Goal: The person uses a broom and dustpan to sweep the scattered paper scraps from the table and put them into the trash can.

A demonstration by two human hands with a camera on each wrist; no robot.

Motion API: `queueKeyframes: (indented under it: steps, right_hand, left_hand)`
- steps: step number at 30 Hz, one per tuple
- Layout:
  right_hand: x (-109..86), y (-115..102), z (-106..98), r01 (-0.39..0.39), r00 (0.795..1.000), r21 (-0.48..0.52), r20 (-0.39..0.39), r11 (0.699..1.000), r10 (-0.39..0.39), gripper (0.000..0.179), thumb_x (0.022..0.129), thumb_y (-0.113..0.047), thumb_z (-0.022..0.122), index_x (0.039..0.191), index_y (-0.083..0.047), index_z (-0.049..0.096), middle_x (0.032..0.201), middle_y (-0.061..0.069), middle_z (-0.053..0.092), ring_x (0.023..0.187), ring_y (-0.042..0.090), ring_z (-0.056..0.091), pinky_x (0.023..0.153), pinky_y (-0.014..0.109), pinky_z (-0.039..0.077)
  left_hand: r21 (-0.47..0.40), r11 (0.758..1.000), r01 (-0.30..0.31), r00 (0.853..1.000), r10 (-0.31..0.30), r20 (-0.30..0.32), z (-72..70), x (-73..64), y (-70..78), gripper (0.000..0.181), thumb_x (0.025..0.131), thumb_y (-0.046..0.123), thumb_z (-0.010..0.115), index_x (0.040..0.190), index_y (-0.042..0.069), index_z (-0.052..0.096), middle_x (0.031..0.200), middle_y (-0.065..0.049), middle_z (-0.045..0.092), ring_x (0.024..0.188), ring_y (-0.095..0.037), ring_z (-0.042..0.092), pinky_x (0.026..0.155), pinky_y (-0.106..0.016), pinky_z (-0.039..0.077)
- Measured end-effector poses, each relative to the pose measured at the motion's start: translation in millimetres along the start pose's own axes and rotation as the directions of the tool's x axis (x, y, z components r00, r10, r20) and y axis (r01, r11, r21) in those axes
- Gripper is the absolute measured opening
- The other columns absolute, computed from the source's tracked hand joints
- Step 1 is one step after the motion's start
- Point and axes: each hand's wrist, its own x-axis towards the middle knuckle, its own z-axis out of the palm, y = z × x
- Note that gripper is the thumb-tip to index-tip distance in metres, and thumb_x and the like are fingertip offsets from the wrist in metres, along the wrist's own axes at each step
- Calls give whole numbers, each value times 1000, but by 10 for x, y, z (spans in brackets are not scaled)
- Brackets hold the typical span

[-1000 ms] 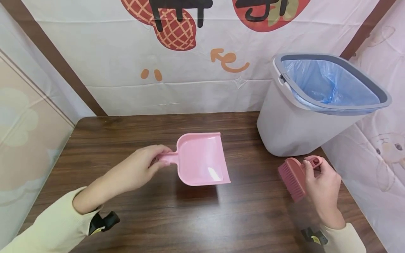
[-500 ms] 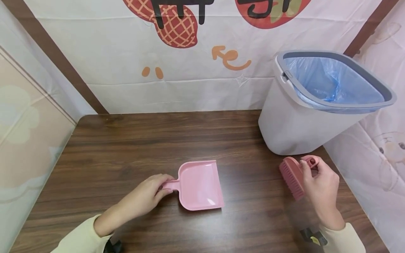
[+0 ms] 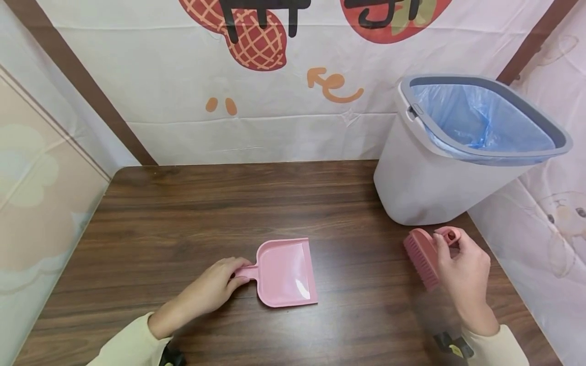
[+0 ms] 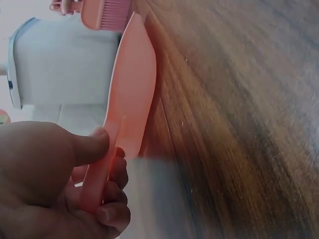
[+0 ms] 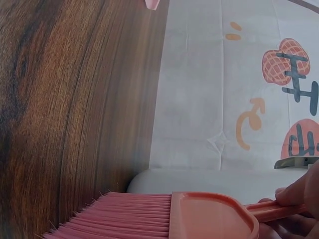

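A pink dustpan (image 3: 284, 274) is low over the wooden table, its straight lip turned to the right. My left hand (image 3: 212, 287) grips its short handle, and in the left wrist view the thumb (image 4: 92, 147) lies along one side with fingers curled round the other. On the right, my right hand (image 3: 464, 274) holds a small pink brush (image 3: 423, 256) by its looped handle, bristles pointing down and left. Seen from the right wrist, the bristles (image 5: 124, 214) fan out close to the tabletop. The pan is bare inside.
A light grey trash bin (image 3: 426, 188) with a blue bag liner (image 3: 480, 122) stands at the table's back right, just behind the brush. The brown wooden table (image 3: 220, 203) meets a printed cloth wall (image 3: 274, 137) at the back. More printed cloth hangs at both sides.
My left hand has brought the dustpan down and toward the front of the table, slightly to the left. The right hand and brush have stayed nearly still.
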Motion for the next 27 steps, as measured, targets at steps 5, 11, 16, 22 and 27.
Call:
queueKeyframes:
  steps: [5,11,16,22,27]
  right_hand:
    - [4,-8,-4,-1,1000,-3,9,1000,1,9,90,-3,75,96,1,70,81,14,71,68,-19,42,55,11,32]
    - [49,-59,-4,24,999,44,32,999,-25,8,90,-1,75,96,0,70,81,12,71,68,-18,44,54,9,34]
    - [43,-211,37,208,975,229,30,951,-220,9,87,4,75,94,0,72,85,10,72,77,-11,54,67,6,41]
    - [-66,-552,351,577,757,512,-42,637,-652,25,103,-21,62,92,-2,73,92,11,74,85,21,70,93,20,51]
    - [-180,-854,589,755,462,574,-122,317,-878,26,106,-13,54,93,0,71,98,14,72,86,27,72,86,30,58]
  left_hand:
    - [59,998,-21,1000,22,-19,6,-4,6,21,92,8,74,113,6,71,104,-3,71,98,-22,67,87,-45,54]
    - [92,995,-39,998,44,-51,16,-2,18,22,91,6,74,113,5,73,96,-1,70,92,-22,67,84,-44,55]
    - [89,995,-42,997,48,-59,9,-5,37,21,92,6,74,113,5,74,93,0,69,89,-20,66,83,-43,55]
    - [98,995,-33,998,39,-53,3,-7,36,22,92,6,74,114,4,74,94,-2,71,90,-23,67,83,-46,55]
    - [104,994,-40,998,45,-50,20,8,32,22,93,8,73,114,3,74,96,-4,71,91,-23,68,84,-45,55]
